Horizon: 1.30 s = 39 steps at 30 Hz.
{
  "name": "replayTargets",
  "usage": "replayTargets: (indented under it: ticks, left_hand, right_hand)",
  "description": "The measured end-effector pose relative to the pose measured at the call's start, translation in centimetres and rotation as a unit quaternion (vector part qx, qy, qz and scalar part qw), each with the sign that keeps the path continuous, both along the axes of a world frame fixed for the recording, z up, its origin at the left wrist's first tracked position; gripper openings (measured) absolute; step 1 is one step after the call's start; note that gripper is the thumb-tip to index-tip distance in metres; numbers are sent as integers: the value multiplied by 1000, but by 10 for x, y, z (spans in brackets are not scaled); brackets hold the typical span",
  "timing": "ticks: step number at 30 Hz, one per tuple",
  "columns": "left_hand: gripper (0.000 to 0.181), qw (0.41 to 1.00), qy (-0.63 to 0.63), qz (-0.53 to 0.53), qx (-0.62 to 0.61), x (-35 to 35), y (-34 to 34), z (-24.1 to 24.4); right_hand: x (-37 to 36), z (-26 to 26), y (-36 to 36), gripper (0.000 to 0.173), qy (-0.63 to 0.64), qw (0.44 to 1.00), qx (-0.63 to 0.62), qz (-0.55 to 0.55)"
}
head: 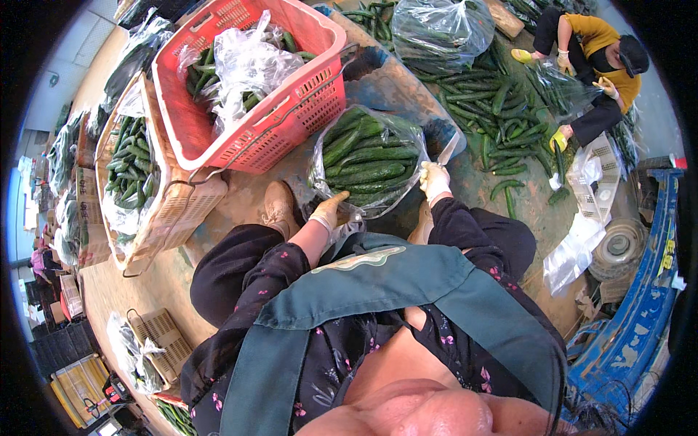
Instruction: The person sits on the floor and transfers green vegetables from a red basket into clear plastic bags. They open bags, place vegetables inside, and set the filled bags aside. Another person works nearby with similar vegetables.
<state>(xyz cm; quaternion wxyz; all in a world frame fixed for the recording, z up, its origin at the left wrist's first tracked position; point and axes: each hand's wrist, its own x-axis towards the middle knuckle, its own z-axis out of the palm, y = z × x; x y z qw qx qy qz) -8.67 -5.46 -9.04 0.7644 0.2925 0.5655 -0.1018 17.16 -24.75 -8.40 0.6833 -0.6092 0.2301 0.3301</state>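
Observation:
A clear plastic bag of cucumbers (pixel 371 158) lies in front of me, between my feet and a red plastic crate (pixel 272 131). My left hand (pixel 329 211), in a soiled pale glove, holds the near left edge of the bag. At the bag's right side is my right hand (pixel 435 180), also gloved, with its fingers closed on the bag's rim; a flat, pale, blade-like piece (pixel 450 149) sticks up beside the fingers, and I cannot tell whether it is held. The red crate holds more cucumbers and crumpled clear plastic.
Loose cucumbers (pixel 491 109) spread over the floor at upper right, beside another filled bag (pixel 443 30). A co-worker (pixel 605 71) in yellow handles a bag there. A tan crate of cucumbers (pixel 180 212) stands left. A blue metal frame (pixel 632 327) runs along the right.

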Motion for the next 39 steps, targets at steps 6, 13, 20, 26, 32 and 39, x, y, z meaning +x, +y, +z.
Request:
replayTargets:
  ticks: [6,13,20,26,32,39]
  left_hand:
    - [58,983,-134,124,12,31,16,-17]
    - [34,975,-35,-159,152,51,7,5]
    - [37,897,72,-391,195,48,-10,-1]
    - [75,626,80,-681,372,36,-32,8]
    - [76,606,33,-624,493,82,15,167]
    - [51,800,-310,-398,325,79,-13,294]
  right_hand:
    - [55,23,45,21,-74,991,107,21]
    - [116,47,21,6,-156,984,0,91]
    - [103,20,-31,10,-152,987,-35,42]
    - [56,50,-38,14,-74,978,175,80]
    - [-4,159,8,37,-58,954,285,71]
    - [-66,236,82,48,-209,876,368,230]
